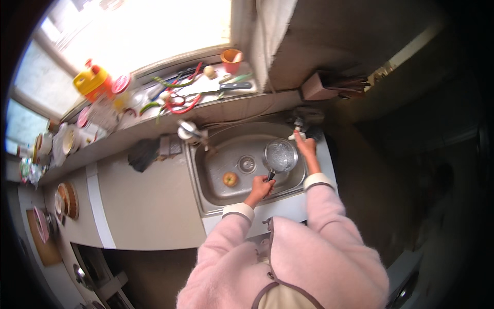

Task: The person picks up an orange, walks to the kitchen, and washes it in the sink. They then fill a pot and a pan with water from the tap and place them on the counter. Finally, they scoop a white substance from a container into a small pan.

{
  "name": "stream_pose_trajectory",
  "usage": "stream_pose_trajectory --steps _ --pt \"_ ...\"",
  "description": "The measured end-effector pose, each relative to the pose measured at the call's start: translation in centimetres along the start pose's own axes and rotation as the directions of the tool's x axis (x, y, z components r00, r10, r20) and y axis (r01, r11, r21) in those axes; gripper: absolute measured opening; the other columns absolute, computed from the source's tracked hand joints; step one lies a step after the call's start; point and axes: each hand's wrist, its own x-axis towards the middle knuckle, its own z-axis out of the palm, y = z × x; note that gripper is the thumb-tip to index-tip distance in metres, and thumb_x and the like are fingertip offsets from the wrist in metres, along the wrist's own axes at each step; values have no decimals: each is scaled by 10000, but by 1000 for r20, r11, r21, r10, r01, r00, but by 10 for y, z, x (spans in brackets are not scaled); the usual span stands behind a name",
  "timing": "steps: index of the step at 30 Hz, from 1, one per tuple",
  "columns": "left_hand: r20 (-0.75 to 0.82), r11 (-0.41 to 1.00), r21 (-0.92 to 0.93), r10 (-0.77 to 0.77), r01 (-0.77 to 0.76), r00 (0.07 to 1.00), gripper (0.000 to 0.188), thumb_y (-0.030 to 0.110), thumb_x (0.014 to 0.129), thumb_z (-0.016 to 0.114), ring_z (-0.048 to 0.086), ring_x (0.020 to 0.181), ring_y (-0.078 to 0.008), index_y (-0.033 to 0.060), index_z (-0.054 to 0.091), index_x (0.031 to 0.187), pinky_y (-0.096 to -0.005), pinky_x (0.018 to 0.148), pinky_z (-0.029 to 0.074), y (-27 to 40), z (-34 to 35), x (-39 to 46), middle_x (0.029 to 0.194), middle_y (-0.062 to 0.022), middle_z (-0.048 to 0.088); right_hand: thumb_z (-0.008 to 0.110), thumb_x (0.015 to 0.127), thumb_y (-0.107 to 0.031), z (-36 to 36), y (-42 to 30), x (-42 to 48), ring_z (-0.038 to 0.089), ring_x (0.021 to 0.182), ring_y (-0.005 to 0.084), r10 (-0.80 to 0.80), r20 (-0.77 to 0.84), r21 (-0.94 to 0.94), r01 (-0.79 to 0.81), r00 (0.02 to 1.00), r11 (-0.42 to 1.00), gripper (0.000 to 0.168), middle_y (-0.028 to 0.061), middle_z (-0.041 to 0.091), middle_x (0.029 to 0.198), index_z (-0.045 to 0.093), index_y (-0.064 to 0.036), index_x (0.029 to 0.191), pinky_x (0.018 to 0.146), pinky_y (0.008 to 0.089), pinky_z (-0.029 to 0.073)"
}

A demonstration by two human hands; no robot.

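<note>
My left hand (262, 187) grips the black handle of a small saucepan (280, 155), held over the right part of a stainless steel sink (210, 195). Clear, rippled water appears to be in the pan. At the sink's back right corner, my right hand (307, 148) has its fingers around a white tap (296, 136); the palm side is hidden. A round, yellowish-red fruit or tomato (230, 179) lies in the basin, left of the drain strainer (247, 164).
A faucet (189, 131) stands at the sink's left rear corner. On the windowsill are a kitchen knife (235, 86), red and green chillies (185, 110), an orange cup (231, 61) and a yellow jug (92, 82). A black plastic bag (143, 154) lies on the counter (150, 208).
</note>
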Motion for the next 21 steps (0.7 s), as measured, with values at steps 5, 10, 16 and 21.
stream_pose_trajectory --steps 5,10,16,21 --pt "54 997 -36 -61 63 997 130 113 834 629 473 384 -108 -13 599 818 -256 332 346 -4 -60 -81 578 -74 575 577 877 -487 -28 12 -30 521 463 101 -141 170 430 55 975 901 500 33 546 565 580 -46 644 442 275 428" --pt "21 965 -263 12 -6 1000 153 130 825 635 458 376 -83 15 574 744 -239 323 329 -17 -150 -226 552 -49 551 491 947 -418 -12 26 -132 535 495 81 -334 295 325 235 895 916 405 -16 507 578 581 -68 764 379 216 312" --pt "-200 949 -282 85 -140 976 171 149 846 643 469 401 -66 10 585 765 -222 347 329 -52 -272 -442 586 -49 579 492 952 -376 84 -14 -308 613 532 108 -488 352 261 416 799 871 354 -1 564 617 601 -59 838 385 211 356" --pt "-477 904 -345 62 -252 877 200 144 861 638 484 403 -64 19 546 735 -216 350 334 -98 -361 -599 599 -62 587 479 960 -300 181 -80 -482 643 579 134 -592 543 313 511 595 800 348 38 589 628 607 20 914 400 213 406"
